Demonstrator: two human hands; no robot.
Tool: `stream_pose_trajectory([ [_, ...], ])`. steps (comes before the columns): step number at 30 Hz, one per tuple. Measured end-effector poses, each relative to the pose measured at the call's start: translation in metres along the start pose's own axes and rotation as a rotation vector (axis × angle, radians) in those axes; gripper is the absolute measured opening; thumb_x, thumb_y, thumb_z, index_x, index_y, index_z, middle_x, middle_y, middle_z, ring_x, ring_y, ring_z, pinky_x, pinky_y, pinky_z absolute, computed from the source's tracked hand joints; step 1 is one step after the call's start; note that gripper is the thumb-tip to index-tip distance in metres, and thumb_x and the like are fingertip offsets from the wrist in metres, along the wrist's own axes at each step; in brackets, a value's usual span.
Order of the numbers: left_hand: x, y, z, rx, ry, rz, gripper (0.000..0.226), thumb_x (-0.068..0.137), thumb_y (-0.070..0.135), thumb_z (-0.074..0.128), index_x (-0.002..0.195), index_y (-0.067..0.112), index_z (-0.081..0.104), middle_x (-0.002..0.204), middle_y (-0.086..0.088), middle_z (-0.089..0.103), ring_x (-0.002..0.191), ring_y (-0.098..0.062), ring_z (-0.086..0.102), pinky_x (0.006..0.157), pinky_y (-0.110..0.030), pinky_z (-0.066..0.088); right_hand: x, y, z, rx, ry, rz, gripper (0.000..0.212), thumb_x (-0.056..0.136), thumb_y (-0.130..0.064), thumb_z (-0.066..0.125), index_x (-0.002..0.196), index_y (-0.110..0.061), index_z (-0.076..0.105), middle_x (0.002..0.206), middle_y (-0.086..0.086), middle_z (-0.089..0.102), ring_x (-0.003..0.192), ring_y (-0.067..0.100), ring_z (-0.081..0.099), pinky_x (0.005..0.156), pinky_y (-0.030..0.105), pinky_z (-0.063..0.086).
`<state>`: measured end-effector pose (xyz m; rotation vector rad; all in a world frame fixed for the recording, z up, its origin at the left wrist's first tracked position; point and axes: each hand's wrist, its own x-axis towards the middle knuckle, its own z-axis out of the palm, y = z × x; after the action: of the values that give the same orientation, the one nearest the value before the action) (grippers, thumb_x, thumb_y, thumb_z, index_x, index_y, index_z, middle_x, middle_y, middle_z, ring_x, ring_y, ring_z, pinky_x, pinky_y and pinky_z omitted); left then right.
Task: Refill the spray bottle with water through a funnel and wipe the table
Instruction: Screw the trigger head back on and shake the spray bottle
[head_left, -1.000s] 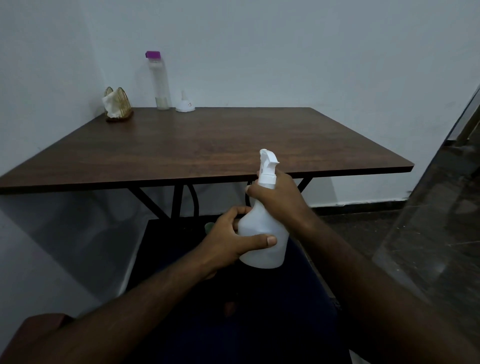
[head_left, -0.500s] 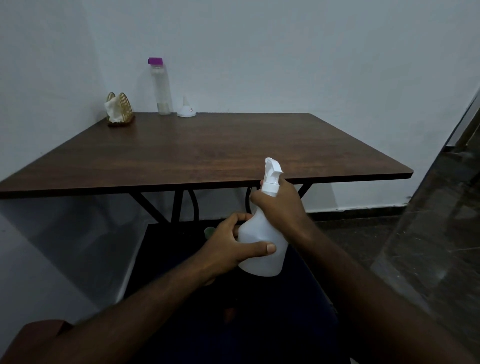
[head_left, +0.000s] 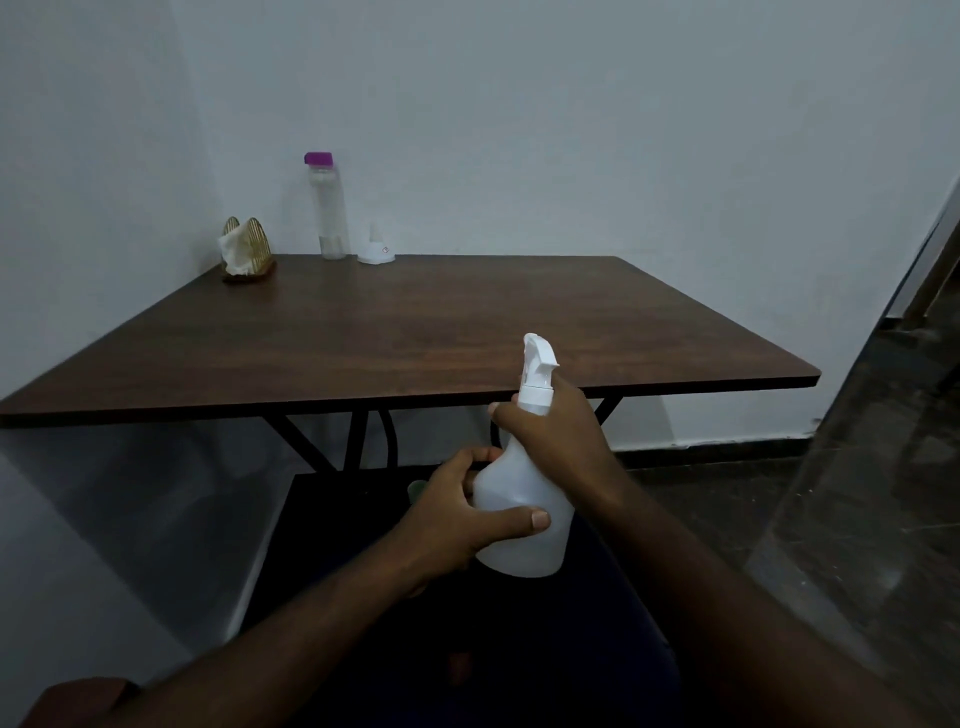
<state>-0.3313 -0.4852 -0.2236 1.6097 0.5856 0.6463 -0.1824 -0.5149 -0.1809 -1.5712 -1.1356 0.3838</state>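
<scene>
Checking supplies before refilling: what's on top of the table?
On the table, at its far edge: a napkin holder, a purple-capped bottle and a white funnel. Bottle contents unclear.

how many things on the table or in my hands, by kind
Bottles: 2, the spray bottle held by the left hand and right hand, and the water bottle on the table
Funnels: 1, the funnel
Napkin holders: 1, the napkin holder
Total: 4
</scene>
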Motion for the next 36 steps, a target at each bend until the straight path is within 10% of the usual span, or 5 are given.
stream_pose_trajectory([
  [11,0.02,0.041,-0.013,0.067,0.175,0.244,0.076,0.048,0.055,0.09,0.112,0.036,0.054,0.107,0.017,0.069,0.094,-0.005,0.069,0.069,-0.021,0.056,0.029,-0.064,-0.011,-0.035,-0.01,-0.041,0.055,0.071,-0.061,0.072,0.111,-0.034,0.045,0.096,-0.012,0.062,0.08,0.003,0.064,0.061,0.025,0.047],
  [16,0.034,0.063,-0.023,0.337,0.411,0.348,0.076,0.049,0.063,0.083,0.113,0.042,0.046,0.102,0.023,0.063,0.09,0.009,0.061,0.068,-0.013,0.051,0.05,-0.089,-0.006,-0.357,-0.042,-0.122,0.055,0.066,-0.077,0.061,0.092,-0.03,0.052,0.089,-0.009,0.064,0.077,0.007,0.064,0.056,0.026,0.042],
  [27,0.098,0.073,-0.08,0.512,0.589,0.349,0.095,0.057,0.033,0.089,0.134,0.014,0.037,0.127,-0.003,0.05,0.116,-0.02,0.052,0.092,-0.042,0.049,0.099,-0.086,0.047,-0.154,-0.212,-0.185,0.025,0.083,-0.041,0.072,0.099,-0.023,0.066,0.094,-0.006,0.069,0.085,0.004,0.064,0.064,0.021,0.044],
  [36,0.121,0.053,-0.129,0.451,0.458,0.208,0.099,0.043,0.052,0.083,0.13,0.035,0.04,0.119,0.01,0.04,0.101,0.003,0.048,0.079,-0.022,0.044,0.137,-0.065,0.078,-0.154,-0.211,-0.194,0.023,0.079,-0.042,0.071,0.098,-0.031,0.063,0.092,-0.013,0.066,0.083,-0.003,0.061,0.062,0.018,0.04],
])
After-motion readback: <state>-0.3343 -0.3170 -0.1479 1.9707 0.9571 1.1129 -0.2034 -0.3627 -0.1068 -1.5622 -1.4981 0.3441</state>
